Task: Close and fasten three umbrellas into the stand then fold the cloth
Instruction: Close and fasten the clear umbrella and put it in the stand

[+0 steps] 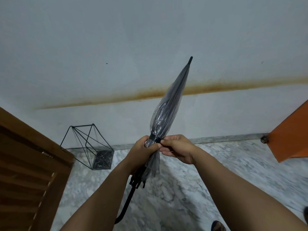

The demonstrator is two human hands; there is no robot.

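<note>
Umbrella (168,104): closed, clear canopy gathered, tip pointing up toward the wall, held in mid-air.
Strap (155,138): black band wrapped around the canopy, being fastened.
Left hand (144,148): closed around the bunched canopy just below the strap.
Right hand (176,148): fingertips pinching the strap's end.
Stand (88,146): wire frame on the floor, left, empty.
Progress: early; no umbrella stowed yet, cloth not in view.
</note>
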